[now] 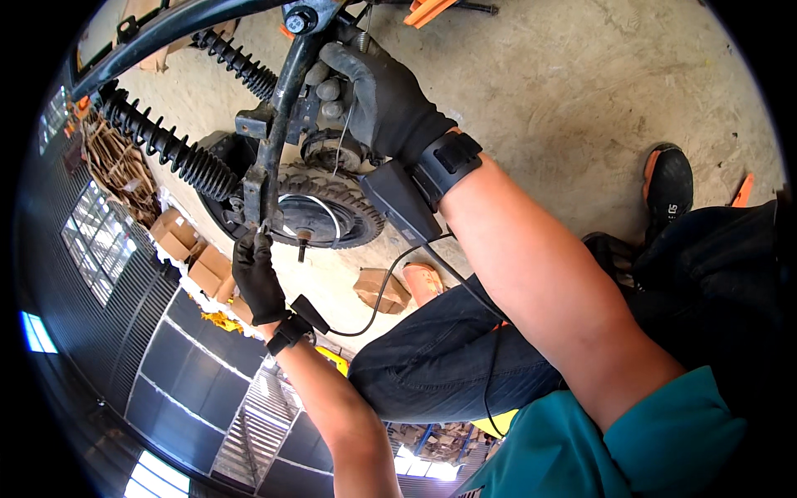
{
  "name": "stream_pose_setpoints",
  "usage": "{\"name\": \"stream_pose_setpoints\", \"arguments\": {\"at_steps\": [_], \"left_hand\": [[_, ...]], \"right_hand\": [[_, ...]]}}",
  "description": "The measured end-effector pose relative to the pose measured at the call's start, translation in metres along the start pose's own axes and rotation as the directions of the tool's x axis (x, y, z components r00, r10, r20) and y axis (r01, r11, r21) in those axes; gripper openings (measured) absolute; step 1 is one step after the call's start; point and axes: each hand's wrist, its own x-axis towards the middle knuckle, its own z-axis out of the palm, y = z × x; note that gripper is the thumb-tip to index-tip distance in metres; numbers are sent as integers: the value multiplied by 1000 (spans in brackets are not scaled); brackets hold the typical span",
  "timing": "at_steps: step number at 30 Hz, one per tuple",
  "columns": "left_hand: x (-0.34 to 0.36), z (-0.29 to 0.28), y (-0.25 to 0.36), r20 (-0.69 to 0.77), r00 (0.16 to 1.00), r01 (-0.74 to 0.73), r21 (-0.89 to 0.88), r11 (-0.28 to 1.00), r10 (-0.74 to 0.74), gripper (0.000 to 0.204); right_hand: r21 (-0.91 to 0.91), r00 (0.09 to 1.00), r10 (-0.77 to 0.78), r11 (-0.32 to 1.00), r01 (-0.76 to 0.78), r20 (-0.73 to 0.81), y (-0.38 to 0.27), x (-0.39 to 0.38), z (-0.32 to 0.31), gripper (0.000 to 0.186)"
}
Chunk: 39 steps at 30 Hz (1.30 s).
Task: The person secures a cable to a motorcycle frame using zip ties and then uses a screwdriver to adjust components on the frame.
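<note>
A black tubular vehicle frame (286, 91) with coil-spring shock absorbers (170, 141) fills the upper left. My left hand (257, 282), in a dark glove, is closed in a pinch at the lower end of the frame's bracket (261, 187); the small piece at its fingertips is too small to name. My right hand (386, 100), gloved in black and grey, is closed beside the frame tube, its fingers curled. A thin metal rod (343, 137) runs out below its fingers, and a small spring (363, 41) shows above the thumb. Part of the grip is hidden.
A wheel with a knobby tyre (357, 212) lies below the frame, its axle (303, 245) sticking out. Cables hang from the black boxes at my wrists (403, 199). Cardboard boxes (212, 270) stand at the left. An orange part (427, 12) lies on the concrete floor (573, 91).
</note>
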Motion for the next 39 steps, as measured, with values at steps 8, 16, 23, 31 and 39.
{"name": "stream_pose_setpoints", "arguments": {"at_steps": [8,16,23,31,39], "left_hand": [[-14,-21,-22,88,995,67,-204,977,-50,19],[-6,-10,-2,31,1000,0,-86,996,3,25],[-2,-7,2,33,999,6,-108,994,-2,26],[-1,1,18,-5,1000,9,-12,1000,-9,22],[3,14,23,15,1000,-15,-70,997,16,15]], "right_hand": [[44,997,30,998,-33,70,-2,-4,-3,17],[232,988,96,965,-123,121,-2,-4,-3,16],[114,985,161,979,-167,59,-3,-4,-4,15],[165,991,123,978,-131,58,-2,-3,-9,20],[20,990,77,997,-80,118,-9,-1,-10,21]]}}
